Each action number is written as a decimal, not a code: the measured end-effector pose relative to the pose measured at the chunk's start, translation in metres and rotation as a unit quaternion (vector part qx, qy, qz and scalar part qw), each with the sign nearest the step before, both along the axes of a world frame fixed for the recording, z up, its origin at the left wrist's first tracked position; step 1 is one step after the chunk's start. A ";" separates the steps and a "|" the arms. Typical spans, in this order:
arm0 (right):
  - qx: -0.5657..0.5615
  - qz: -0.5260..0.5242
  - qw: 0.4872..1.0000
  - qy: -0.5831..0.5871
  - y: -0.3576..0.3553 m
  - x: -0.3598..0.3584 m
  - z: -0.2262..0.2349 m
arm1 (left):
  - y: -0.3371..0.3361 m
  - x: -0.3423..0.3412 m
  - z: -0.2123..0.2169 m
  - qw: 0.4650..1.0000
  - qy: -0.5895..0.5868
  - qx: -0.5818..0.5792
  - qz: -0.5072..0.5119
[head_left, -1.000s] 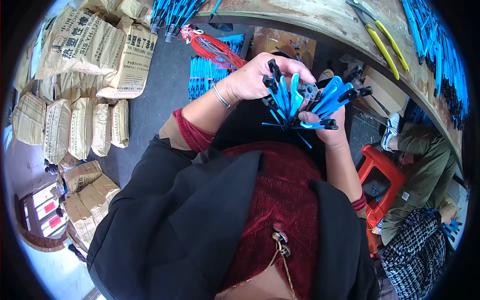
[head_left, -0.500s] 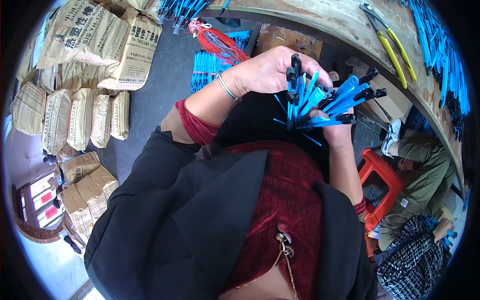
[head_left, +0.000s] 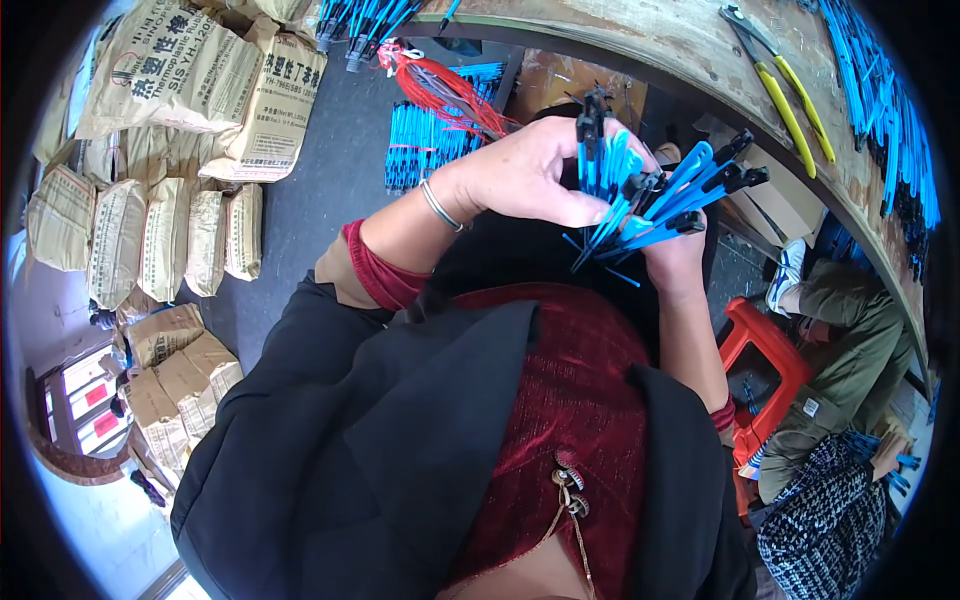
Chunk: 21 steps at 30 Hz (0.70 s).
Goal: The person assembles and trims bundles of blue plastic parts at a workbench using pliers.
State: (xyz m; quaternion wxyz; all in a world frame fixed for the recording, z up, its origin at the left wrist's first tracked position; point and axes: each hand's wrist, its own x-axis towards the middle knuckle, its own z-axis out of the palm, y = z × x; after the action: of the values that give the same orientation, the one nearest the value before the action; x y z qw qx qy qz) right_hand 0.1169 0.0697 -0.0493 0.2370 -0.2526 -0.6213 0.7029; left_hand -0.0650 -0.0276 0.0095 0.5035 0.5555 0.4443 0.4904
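Observation:
A bundle of blue cables with black connector ends (head_left: 655, 205) fans out in front of my chest. My left hand (head_left: 535, 175), with a silver bangle on its wrist, is closed on the bundle's left side. Its thumb lies across the near side of the cables, and its other fingers are partly hidden behind them. From below right my right hand (head_left: 678, 250) wraps round the same bundle; the cables cover most of its fingers. The black ends point up and to the right, while a few thin blue ends stick out below.
A wooden workbench (head_left: 640, 35) curves along the top, bearing yellow-handled pliers (head_left: 785, 95) and piled blue cables (head_left: 880, 120). Red strands (head_left: 445, 90) hang near more cables (head_left: 415, 145). Paper sacks (head_left: 165, 235) stand at left. A seated co-worker (head_left: 835, 350) and red stool (head_left: 765, 350) are at right.
My left hand has lowered onto the bundle, its thumb now across the near side of the cables. The left-hand cables have been pressed closer together. My right hand stays nearly in place.

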 end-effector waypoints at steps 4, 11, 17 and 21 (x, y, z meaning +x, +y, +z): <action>-0.049 0.031 0.998 0.008 -0.002 0.003 0.000 | -0.002 -0.002 0.001 0.999 -0.001 0.050 -0.007; 0.019 0.035 0.999 -0.024 -0.010 0.000 0.001 | -0.010 0.011 -0.007 0.993 -0.078 0.067 0.063; 0.014 0.052 0.998 -0.044 -0.012 0.002 -0.004 | -0.014 0.018 -0.014 0.986 -0.011 0.100 0.135; 0.036 0.037 0.997 -0.062 -0.013 0.004 -0.005 | -0.014 0.025 -0.007 0.983 0.012 0.086 0.159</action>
State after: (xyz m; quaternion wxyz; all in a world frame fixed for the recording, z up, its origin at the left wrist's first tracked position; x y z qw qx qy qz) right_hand 0.1207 0.0564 -0.0546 0.1805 -0.2642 -0.6688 0.6711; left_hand -0.0395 -0.0421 0.0021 0.3642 0.5245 0.4895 0.5939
